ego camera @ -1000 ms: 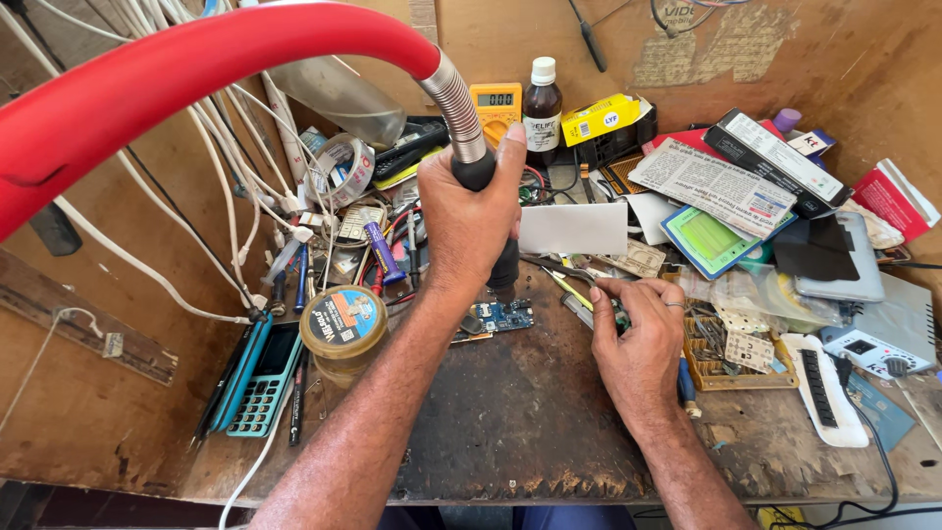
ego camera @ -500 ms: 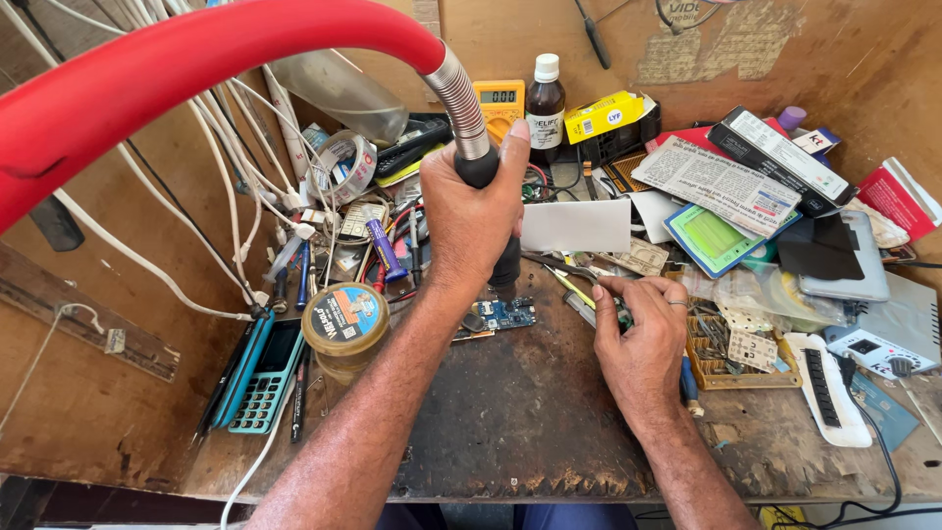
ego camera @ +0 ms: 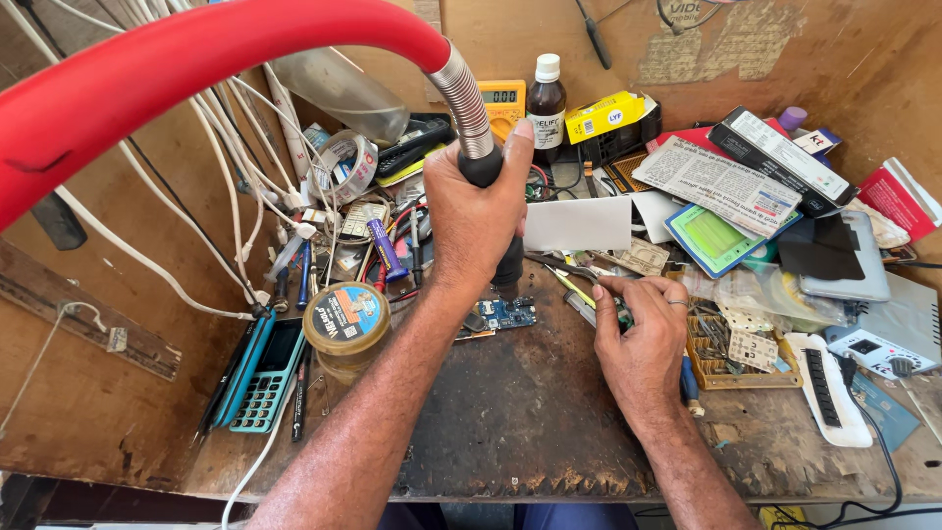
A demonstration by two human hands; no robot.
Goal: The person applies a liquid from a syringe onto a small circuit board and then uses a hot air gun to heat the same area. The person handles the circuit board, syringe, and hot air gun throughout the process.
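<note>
Circuit board, the small blue one, sits on the dark table about mid-width, roughly halfway between the near edge and the back clutter. Its long side runs left-right.

Nearest to me, both forearms come up from the near edge. The right hand rests on the table just right of the board, not touching it, fingers pinched together on a thin tool with a yellow-green handle whose tip angles toward the board. The left hand is straight above the board, fingers wrapped tight around a black nozzle handle pointing down, its end right at the board's back edge. So the board lies below the left hand and to the left of the right one, right hand being the closer along the table.

Room: bare table toward the near edge. Left is tight with a round tin and a calculator; right has a tray of small parts. Further back, a red hose arcs overhead, with a brown bottle by the back wall.
</note>
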